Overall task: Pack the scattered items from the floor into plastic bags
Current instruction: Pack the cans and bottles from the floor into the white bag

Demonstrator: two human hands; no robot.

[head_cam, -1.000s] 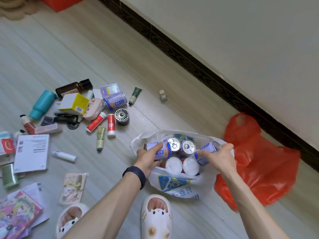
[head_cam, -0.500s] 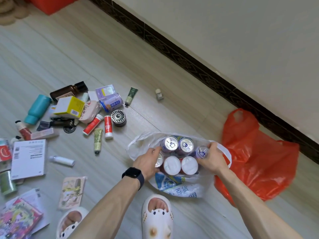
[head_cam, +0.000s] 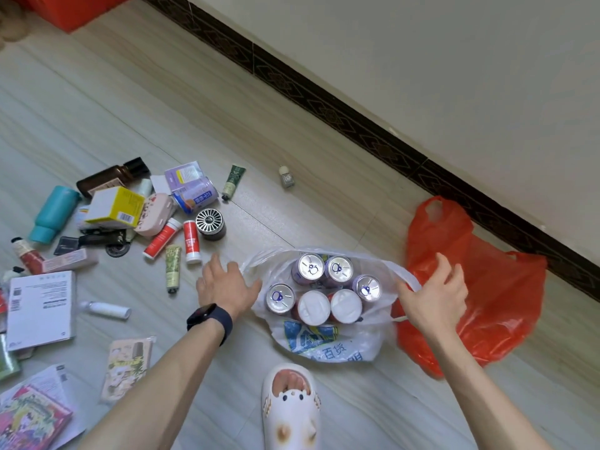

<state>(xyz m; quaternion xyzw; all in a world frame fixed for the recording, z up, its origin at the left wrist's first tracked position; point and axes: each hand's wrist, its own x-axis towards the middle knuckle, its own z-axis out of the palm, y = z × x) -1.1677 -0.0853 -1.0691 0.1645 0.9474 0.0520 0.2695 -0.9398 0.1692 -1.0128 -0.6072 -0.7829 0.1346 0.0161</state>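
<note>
A white plastic bag [head_cam: 328,344] stands open on the floor in front of me, with several upright cans [head_cam: 311,267] and two white-lidded containers [head_cam: 313,306] inside. My left hand [head_cam: 224,285], fingers spread and empty, hovers just left of the bag's rim. At the bag's right rim is my right hand [head_cam: 433,295], its fingers apart, touching the bag's handle loop [head_cam: 407,280]. A scatter of items lies to the left: a purple can [head_cam: 194,196], red tubes [head_cam: 191,240], a round silver-topped jar [head_cam: 211,224], a yellow box [head_cam: 115,207], a teal bottle [head_cam: 53,214].
A red plastic bag [head_cam: 480,287] lies flat right of the white one, near the dark skirting board [head_cam: 357,125]. A small bottle [head_cam: 286,177] stands alone near the wall. Booklets and cards [head_cam: 39,308] lie at the left. My white slipper [head_cam: 290,409] is below the bag.
Both hands set a can upright in the white bag, let go and drew outward. The left hand has moved left of the bag; the right is at its handle.
</note>
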